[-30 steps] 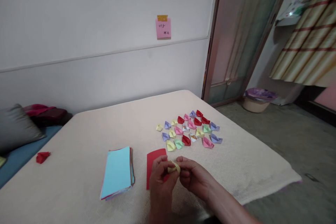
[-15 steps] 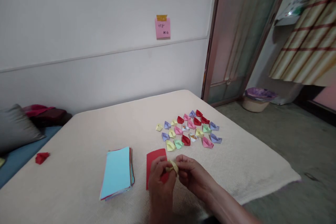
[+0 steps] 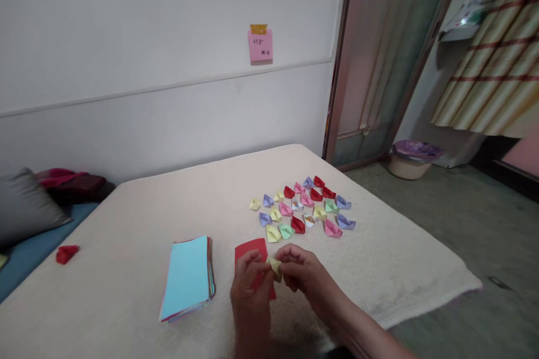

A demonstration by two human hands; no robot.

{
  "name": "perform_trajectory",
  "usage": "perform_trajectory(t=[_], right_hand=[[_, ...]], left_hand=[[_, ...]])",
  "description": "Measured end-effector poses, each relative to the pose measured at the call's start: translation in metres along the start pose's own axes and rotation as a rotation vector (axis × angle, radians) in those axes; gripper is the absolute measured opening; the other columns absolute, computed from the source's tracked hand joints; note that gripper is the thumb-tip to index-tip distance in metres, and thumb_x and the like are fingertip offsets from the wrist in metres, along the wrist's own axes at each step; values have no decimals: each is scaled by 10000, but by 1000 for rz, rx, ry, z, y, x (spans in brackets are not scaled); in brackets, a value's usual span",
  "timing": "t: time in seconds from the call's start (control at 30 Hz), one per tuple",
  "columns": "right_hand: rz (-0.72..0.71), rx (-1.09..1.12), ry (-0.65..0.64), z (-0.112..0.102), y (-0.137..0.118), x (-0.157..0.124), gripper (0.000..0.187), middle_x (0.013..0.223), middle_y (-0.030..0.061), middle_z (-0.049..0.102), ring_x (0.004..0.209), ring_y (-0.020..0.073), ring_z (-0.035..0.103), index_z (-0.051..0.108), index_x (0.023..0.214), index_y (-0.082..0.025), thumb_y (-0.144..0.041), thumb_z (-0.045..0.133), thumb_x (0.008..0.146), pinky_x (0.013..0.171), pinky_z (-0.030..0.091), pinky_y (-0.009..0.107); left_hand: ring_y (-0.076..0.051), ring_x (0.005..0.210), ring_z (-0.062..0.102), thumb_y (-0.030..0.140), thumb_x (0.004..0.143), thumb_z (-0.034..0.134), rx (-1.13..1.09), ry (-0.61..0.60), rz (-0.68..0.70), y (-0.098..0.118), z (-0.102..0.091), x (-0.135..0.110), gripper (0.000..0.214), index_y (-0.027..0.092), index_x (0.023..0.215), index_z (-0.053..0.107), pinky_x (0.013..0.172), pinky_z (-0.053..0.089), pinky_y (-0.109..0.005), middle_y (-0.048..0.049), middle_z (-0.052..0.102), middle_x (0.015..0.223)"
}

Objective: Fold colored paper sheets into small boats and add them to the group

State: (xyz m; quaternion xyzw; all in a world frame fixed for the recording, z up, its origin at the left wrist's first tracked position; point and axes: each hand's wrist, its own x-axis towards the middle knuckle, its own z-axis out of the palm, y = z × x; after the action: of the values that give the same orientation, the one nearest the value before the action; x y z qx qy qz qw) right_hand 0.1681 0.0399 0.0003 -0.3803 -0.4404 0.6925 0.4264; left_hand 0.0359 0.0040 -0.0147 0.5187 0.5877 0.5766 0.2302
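Between my two hands is a small folded piece of pale yellow paper (image 3: 275, 265), shaped like a little paper boat. My left hand (image 3: 251, 286) pinches its left end with thumb and forefinger. On the other side, my right hand (image 3: 301, 269) grips the right end the same way. Under my left hand lies a sheet of red paper (image 3: 251, 245), partly covered. Beyond the hands sit several folded paper boats in loose rows, among them a red boat (image 3: 298, 225), a pink boat (image 3: 333, 228) and a yellow boat (image 3: 273, 233).
A stack of coloured paper with a light blue sheet (image 3: 188, 277) on top lies to the left. A crumpled red paper piece (image 3: 66, 254) is near the left edge of the cream bed cover (image 3: 126, 291). A lined bin (image 3: 410, 162) stands on the floor at right.
The folded yellow paper has turned between my fingers, its pointed middle now facing up. My left hand has shifted slightly left, with its fingers more spread.
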Motion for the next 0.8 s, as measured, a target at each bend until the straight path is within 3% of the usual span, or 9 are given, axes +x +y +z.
perform_trajectory(t=[0.1,0.2,0.33,0.57,0.8], right_hand=[[-188,-357,52,4,-4,-4,215,683,-24,563,544,102,456,592,863,-184,-113,565,661,494,341,215],[-451,-716,54,8,-6,-11,354,966,18,585,733,135,536,596,974,-228,-64,542,665,619,416,237],[-569,-1036,29,8,-4,-18,315,1058,38,565,858,173,573,575,1010,-240,-89,530,737,706,436,274],[-562,-1100,10,4,-1,-15,214,997,27,558,758,143,559,536,916,-212,-83,528,746,641,428,244],[-546,-1076,12,3,-2,-14,200,979,13,545,755,131,543,518,860,-214,-61,519,731,625,418,228]], left_hand=[[-232,1033,568,257,756,632,16,-1,-1,-1,-1,-1,112,219,681,706,864,468,-345,-57,593,1068],[-230,1040,563,249,775,611,61,-49,23,4,-2,-2,134,220,685,707,857,478,-332,-61,587,1067],[-215,1034,568,224,817,563,150,-105,80,10,0,-4,160,233,763,714,873,484,-339,-60,591,1080],[-193,995,604,188,849,522,258,-124,201,7,2,-8,198,229,916,704,858,518,-324,-73,608,1120],[-197,1022,591,160,847,525,344,-96,288,6,2,-6,179,230,846,690,852,521,-328,-66,614,1085]])
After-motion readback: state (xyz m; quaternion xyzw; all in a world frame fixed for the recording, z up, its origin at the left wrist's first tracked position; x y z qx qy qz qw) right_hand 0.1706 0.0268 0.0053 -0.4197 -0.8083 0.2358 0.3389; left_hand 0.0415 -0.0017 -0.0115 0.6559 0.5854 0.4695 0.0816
